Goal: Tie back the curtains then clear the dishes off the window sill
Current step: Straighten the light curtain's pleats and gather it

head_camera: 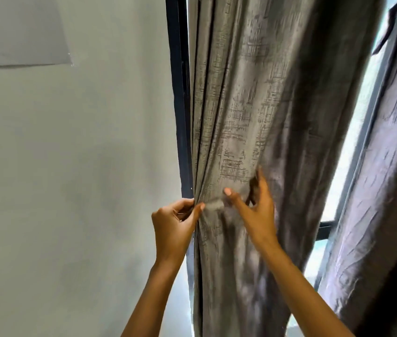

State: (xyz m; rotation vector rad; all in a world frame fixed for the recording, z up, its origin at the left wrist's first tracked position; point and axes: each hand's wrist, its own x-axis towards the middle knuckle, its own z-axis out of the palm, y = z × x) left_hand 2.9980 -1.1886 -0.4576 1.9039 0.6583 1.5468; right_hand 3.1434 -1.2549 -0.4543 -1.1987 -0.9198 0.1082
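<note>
Grey curtain (pixel 241 117) is being pinched at 6 o'clock by the left hand (pixel 173 227) and the right hand (pixel 258 210) together.

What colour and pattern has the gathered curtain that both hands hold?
Grey sheen fabric curtain with darker crosshatch patches; the head view shows it.
</note>
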